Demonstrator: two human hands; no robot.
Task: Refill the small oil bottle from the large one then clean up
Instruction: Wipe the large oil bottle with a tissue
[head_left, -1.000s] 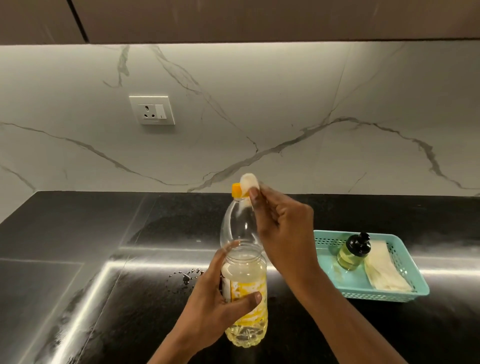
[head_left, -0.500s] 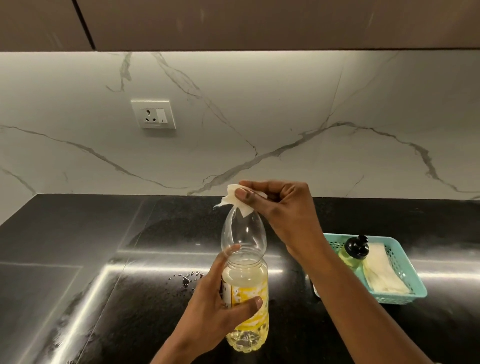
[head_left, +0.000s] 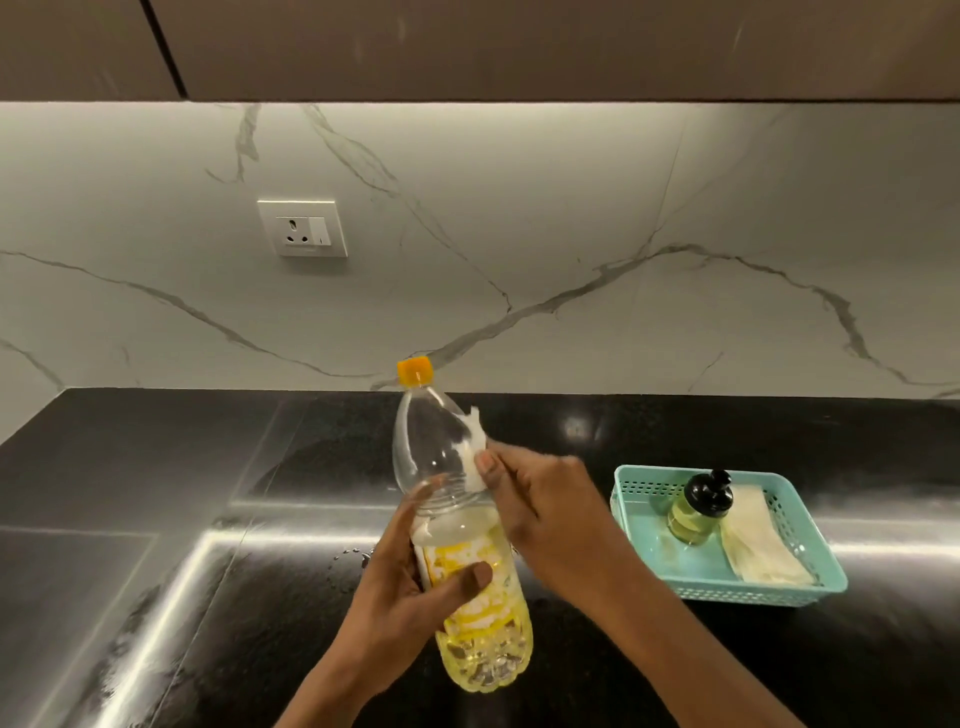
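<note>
The large clear oil bottle (head_left: 441, 457), orange cap on and about half full of yellow oil, is held tilted a little to the left above the black counter. My left hand (head_left: 410, 587) grips it around the yellow label. My right hand (head_left: 540, 509) presses a white tissue (head_left: 474, 457) against the bottle's right shoulder. The small oil bottle (head_left: 693, 514), with a black cap and yellow oil, stands in a teal basket (head_left: 639, 493) at the right.
A folded white cloth (head_left: 758, 545) lies in the basket beside the small bottle. Small droplets (head_left: 358, 556) sit on the black counter (head_left: 156, 493) left of the large bottle. A wall socket (head_left: 304, 228) is set in the marble backsplash.
My right hand has moved the tissue down from the orange cap to the bottle's shoulder. The bottle has tilted a little and come closer to the camera.
</note>
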